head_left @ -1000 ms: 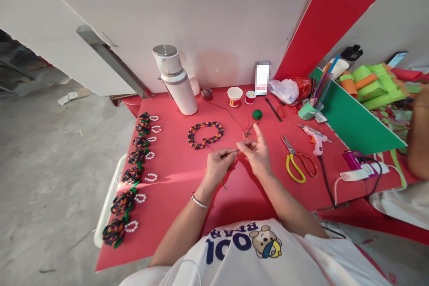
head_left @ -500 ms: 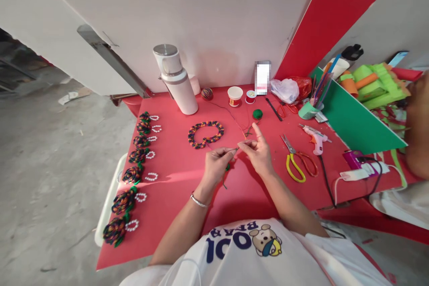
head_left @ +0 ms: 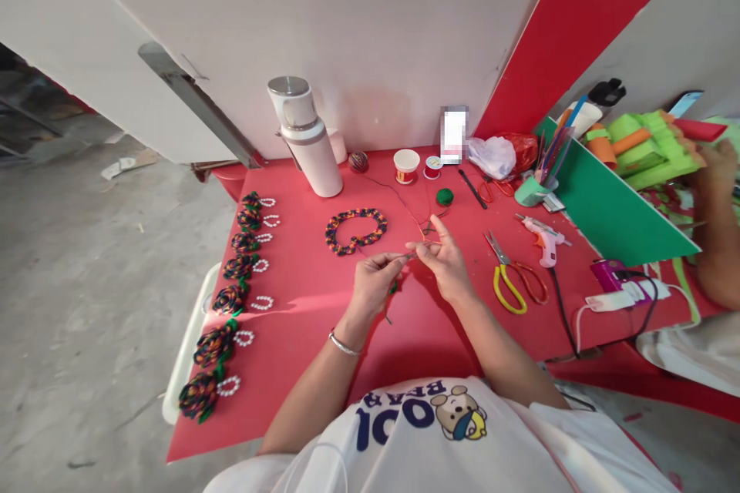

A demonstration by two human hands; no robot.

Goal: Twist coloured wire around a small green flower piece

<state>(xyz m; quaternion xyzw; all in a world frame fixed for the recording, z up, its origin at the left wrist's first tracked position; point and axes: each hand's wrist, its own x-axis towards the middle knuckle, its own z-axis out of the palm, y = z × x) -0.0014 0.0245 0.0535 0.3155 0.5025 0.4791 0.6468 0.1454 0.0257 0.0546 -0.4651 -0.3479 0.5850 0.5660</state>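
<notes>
My left hand (head_left: 375, 281) pinches a thin strand of yarn in front of me. Close to its right, my right hand (head_left: 446, 268) grips the same strand between thumb and fingers, its index finger raised. From beneath my left fingers hangs a bit of green yarn (head_left: 394, 287) with a dark tail. Whether a small hook sits in the fingers I cannot tell. Beyond my hands lies a crocheted multicoloured loop (head_left: 355, 231) on the red table. A multicoloured yarn ball (head_left: 358, 162) trails a thread toward my right hand, and a green yarn ball (head_left: 445, 196) rests nearby.
Several dark yarn rosettes (head_left: 230, 299) with bead loops line the left edge. A white flask (head_left: 315, 150), paper cup (head_left: 405, 167) and phone (head_left: 454, 135) stand at the back. To the right lie scissors (head_left: 506, 269), a glue gun (head_left: 544, 239) and a power strip (head_left: 618, 298); another person's arm (head_left: 717, 246) shows.
My hands have barely shifted at the yarn; the right fingers have adjusted slightly. At the far right, the other person's hand has come into view by the green foam pieces.
</notes>
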